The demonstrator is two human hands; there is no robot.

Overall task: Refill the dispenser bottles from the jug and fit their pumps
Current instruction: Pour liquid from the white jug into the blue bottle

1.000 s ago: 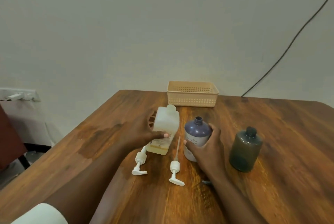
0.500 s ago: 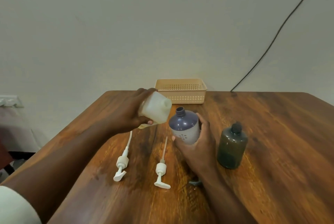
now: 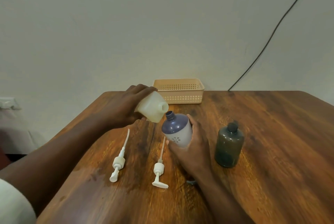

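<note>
Left hand (image 3: 126, 108) wrapped around the jug (image 3: 152, 109), gripping its body from the left, held in the air above the table (image 3: 271, 151). Jug tipped well over: long axis runs left-far to right-near, open spout aimed right and slightly down, just beside and above the mouth of the purple bottle (image 3: 176, 131). Spout and bottle neck close, contact not clear. No liquid stream visible. Yellowish liquid shows low in the jug.

Right hand (image 3: 193, 147) closed around the purple bottle from the right and near side, thumb on the front by the flower print. Bottle leans left-far toward the jug, neck open and uncapped, long axis tilted off upright. Whether its base is on the table: cannot tell, hand hides it.

Right of that hand, a dark bottle (image 3: 228, 146) stands upright on the table, dark neck at the top, apart from the hand.

Near-left of the purple bottle, two white pumps lie flat on the wood. Left pump (image 3: 118, 163): tube points far, nozzle head points near. Right pump (image 3: 159, 169): tube points far toward the purple bottle, nozzle head near, spout turned right. The pumps are apart from each other.

Beige basket (image 3: 179, 95) at the far table edge by the wall, behind the jug. Black cable (image 3: 271, 37) runs down the wall at right.
</note>
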